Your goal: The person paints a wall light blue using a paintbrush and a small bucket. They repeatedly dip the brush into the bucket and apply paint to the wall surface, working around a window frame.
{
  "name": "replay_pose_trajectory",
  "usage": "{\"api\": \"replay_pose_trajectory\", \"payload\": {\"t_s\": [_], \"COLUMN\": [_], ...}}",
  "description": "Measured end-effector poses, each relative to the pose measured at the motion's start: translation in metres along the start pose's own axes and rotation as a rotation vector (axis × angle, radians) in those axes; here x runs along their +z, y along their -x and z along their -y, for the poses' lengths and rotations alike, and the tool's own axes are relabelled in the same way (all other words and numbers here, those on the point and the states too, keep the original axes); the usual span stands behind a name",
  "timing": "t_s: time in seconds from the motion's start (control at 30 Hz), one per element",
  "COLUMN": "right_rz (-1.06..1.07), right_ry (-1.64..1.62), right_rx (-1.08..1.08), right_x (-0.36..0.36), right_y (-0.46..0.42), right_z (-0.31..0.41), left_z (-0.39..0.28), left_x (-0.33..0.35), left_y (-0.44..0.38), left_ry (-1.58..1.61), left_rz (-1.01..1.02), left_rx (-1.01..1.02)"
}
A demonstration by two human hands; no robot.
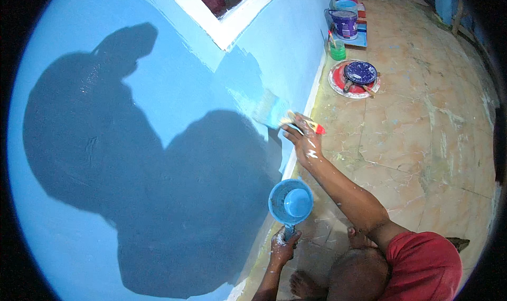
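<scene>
My right hand (307, 140) grips a wide paintbrush (293, 117) by its pale, red-tipped handle. The bristles, blurred, lie against the blue wall (190, 83), just below the white-painted corner of a frame (223, 34). White paint marks the back of this hand. Lower down, my left hand (284, 243) is closed around the handle of a blue plastic dipper (291, 201), held upright near the foot of the wall. Light blue paint shows inside the dipper. A large shadow falls over much of the wall.
Along the wall's foot stand a red and white lid (336, 77) bearing a dark blue lid (360, 72) and brushes, a green cup (338, 51), a purple paint bucket (344, 26) on a blue tray (362, 40), and several more containers. Paint spots mark the tiled floor (408, 142).
</scene>
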State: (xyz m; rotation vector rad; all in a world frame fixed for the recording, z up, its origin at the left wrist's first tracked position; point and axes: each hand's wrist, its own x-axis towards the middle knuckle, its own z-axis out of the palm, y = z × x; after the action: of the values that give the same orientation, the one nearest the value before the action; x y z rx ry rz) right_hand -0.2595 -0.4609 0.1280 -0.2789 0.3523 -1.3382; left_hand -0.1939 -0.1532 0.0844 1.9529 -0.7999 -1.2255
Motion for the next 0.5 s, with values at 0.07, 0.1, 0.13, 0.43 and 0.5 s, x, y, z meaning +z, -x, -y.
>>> {"api": "replay_pose_trajectory", "payload": {"t_s": [0.07,0.1,0.13,0.43,0.5], "right_rz": [-0.088,-0.081,-0.068,0.251,0.212], "right_ry": [0.039,0.153,0.266,0.317,0.144], "right_rx": [-0.013,-0.076,-0.136,-0.405,-0.308], "right_x": [-0.033,-0.031,-0.021,0.163,0.14], "right_y": [-0.003,0.0,0.007,0.029,0.025], "right_z": [-0.002,0.0,0.005,0.06,0.051], "left_z": [0.0,-0.005,-0.008,0.011,0.02], "left_x": [-0.001,-0.002,-0.003,-0.005,-0.006], "left_y": [-0.004,-0.002,0.0,-0.008,-0.009], "left_ry": [-0.034,-0.047,-0.057,0.027,-0.013], "left_rz": [0.023,0.031,0.032,0.068,0.053], "left_rx": [-0.012,-0.013,-0.013,-0.001,0.037]}}
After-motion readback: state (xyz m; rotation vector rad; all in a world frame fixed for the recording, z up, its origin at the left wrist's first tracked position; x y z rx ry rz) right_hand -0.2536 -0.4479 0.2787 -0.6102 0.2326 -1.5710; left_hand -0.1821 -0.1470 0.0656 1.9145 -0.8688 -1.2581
